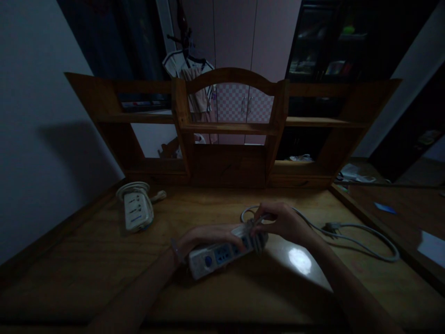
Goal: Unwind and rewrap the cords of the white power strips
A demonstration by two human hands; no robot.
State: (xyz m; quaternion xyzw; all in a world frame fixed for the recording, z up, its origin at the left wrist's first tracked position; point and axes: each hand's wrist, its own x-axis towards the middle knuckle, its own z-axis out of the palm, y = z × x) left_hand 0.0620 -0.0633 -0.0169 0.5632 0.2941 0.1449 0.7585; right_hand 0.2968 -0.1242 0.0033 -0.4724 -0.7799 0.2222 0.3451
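A long white power strip (198, 266) with dark blue sockets lies tilted over the front middle of the desk. My left hand (219, 234) is wrapped over its upper side, thumb across the sockets. Around the strip's right end, turns of its grey cord (256, 243) are wound. My right hand (278, 221) pinches the cord just above that end. From there the loose cord runs right across the desk, past its dark plug (333, 227), and bends in a wide loop. Part of the strip is hidden behind my left hand.
Another white power strip (136, 213), its cord wound round it, lies at the back left. A wooden shelf unit (229, 127) stands along the desk's rear edge. At right, a lower brown surface (371, 213) holds a blue card (384, 208) and white paper (433, 248).
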